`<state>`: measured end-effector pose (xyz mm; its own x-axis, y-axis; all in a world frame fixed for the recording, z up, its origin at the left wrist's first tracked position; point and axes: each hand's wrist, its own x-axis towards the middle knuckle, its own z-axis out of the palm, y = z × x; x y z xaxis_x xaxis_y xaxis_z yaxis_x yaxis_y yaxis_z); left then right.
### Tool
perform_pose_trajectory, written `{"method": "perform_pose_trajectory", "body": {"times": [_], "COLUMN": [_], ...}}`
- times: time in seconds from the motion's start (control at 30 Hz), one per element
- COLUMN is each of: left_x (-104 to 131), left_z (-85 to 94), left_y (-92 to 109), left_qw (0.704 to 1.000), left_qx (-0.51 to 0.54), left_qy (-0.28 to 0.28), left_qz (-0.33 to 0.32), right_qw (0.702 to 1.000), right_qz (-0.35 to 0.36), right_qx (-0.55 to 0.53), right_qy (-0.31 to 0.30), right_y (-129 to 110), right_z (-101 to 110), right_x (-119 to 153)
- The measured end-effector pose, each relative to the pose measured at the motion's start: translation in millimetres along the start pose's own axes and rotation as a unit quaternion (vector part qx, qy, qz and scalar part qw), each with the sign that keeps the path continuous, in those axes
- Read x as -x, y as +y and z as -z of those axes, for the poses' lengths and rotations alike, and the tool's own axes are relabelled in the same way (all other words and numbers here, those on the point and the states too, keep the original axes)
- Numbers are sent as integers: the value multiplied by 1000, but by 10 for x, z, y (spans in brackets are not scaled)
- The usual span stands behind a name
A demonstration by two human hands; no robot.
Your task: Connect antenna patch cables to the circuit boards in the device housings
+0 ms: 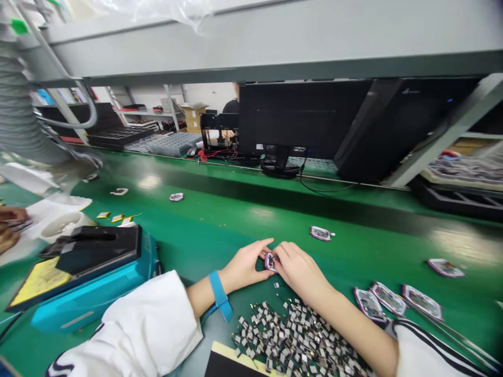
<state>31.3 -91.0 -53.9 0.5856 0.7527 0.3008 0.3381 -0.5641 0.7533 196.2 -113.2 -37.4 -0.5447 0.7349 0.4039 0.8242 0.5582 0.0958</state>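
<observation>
Left and right fingers clamped on small device (pixel 270 262) — both hands, loose parts (pixel 296 337) nearby, green bench (pixel 220 222)

Glossy, smooth green tabletop (pixel 236 209)

You can't make out any words or numbers here: the small pale logo on the black case (pixel 373 141) just right of the monitor (pixel 298 115) is too small and blurred for you to read.

About nine devices (pixel 322 233), many components (pixel 302 335), one wristband (pixel 220 296)
</observation>
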Motion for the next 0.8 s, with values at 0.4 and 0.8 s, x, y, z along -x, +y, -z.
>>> {"method": "perform_pose_trajectory", "body": {"times": [0.4, 0.8], "left_x": [-13, -2], "left_z": [3, 15], "left_y": [-6, 36], "left_qw": [998, 997], "left_qx": [63, 66], "left_qy": [-10, -23], "left_qz": [24, 35], "right_qw": [994, 971], "right_qz": [50, -4], "right_qx": [-32, -199], "right_qy": [94, 132], "right_y": [61, 29], "right_z": [-57, -139], "right_x": [34, 82]}}
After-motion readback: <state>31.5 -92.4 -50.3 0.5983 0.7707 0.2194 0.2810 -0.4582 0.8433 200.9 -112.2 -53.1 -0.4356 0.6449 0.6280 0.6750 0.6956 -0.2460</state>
